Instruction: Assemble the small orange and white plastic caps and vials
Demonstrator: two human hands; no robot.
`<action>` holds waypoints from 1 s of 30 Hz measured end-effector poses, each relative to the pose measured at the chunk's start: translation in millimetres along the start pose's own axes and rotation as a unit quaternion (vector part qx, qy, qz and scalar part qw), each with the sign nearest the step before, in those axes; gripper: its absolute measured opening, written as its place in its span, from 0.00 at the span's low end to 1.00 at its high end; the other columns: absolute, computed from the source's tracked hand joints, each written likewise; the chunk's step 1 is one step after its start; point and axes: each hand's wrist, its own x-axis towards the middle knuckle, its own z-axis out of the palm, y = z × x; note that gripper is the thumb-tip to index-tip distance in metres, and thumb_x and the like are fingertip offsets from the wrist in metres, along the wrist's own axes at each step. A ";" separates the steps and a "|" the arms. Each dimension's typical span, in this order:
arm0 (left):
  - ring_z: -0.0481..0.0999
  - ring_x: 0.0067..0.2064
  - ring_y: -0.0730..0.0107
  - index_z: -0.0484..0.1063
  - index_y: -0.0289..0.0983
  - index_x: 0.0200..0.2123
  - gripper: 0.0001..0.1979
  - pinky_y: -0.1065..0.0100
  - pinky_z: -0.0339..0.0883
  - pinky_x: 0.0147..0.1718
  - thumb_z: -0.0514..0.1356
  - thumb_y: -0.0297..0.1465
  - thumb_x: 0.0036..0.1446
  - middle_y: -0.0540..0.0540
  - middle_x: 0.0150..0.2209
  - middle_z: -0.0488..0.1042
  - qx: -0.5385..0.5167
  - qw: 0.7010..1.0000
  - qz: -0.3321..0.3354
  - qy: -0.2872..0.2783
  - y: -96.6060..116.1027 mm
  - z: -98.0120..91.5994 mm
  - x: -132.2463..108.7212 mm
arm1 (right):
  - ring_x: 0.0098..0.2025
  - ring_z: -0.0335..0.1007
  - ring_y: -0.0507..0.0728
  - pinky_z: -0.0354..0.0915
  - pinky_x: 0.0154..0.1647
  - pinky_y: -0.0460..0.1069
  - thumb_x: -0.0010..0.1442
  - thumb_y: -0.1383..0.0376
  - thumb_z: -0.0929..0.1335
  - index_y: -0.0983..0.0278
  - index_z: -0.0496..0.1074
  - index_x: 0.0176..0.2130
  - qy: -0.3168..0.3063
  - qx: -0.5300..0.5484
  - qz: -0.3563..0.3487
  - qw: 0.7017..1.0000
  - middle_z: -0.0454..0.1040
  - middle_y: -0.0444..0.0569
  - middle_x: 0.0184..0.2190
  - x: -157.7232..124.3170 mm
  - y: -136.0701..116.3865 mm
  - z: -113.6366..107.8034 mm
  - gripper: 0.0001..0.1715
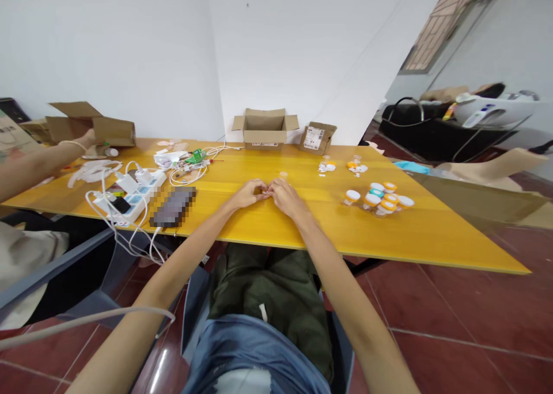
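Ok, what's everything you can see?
table: one, yellow, centre
lidded jars: several, orange, white, teal tops, table's right
small pieces: several, white, orange, beyond jars
boxes: several, brown, mostly by wall
power strip: one, white, table's left
cables: several, white, mostly table's left
blurred slab: one, dark, beside power strip
basin: one, white, far right
floor tiles: many, red, below
another person's arm: one, bare, far left
left hand: one, bare, table's middle
right hand: one, bare, beside left hand
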 end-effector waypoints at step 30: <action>0.75 0.42 0.64 0.76 0.37 0.31 0.05 0.60 0.67 0.51 0.66 0.33 0.56 0.47 0.36 0.77 -0.008 1.000 0.018 -0.004 2.5 -1.1 -0.2 | 0.44 0.70 0.58 0.64 0.49 0.53 0.61 0.71 0.68 0.61 0.74 0.31 -0.014 0.009 0.069 0.997 0.75 0.50 0.39 2.2 -8.1 -6.7 0.08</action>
